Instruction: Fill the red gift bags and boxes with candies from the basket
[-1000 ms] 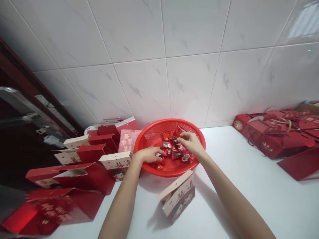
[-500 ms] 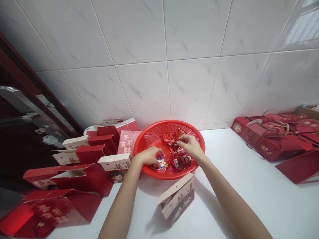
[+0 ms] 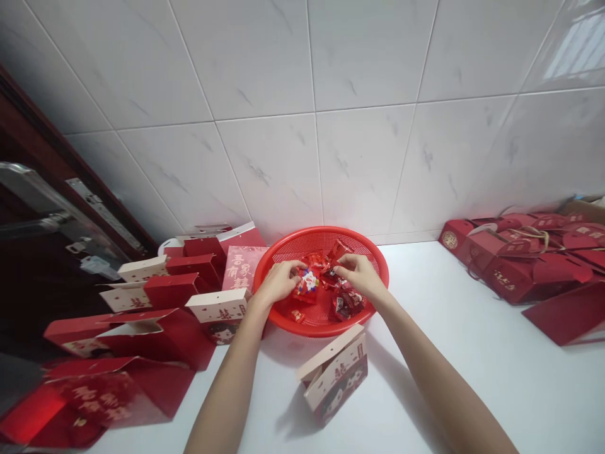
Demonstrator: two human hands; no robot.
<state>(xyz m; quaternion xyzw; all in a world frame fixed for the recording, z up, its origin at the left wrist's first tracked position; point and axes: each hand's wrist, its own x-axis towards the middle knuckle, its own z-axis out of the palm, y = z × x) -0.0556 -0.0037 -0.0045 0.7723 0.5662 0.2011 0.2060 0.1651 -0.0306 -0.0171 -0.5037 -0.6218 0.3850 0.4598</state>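
A red perforated basket (image 3: 321,329) stands against the tiled wall, with several wrapped candies inside. My left hand (image 3: 282,280) is over its left half, fingers pinched on a red candy packet with a white and blue print (image 3: 308,284). Over the right half, my right hand (image 3: 359,274) has its thumb and fingers curled together at the dark red candies (image 3: 347,302); what they hold, if anything, is hidden. A small cream and red box (image 3: 338,378) with its top flap partly raised stands in front of the basket.
Several red and cream boxes (image 3: 127,384) line the left side, some with raised flaps. A pink box (image 3: 239,268) touches the basket's left side. Flat-topped red boxes (image 3: 520,265) are grouped at the right. A door with a metal handle (image 3: 28,189) is at far left.
My left hand has moved up and slightly left in the basket, and the white and blue printed packet has moved up with it. My right hand has barely moved.
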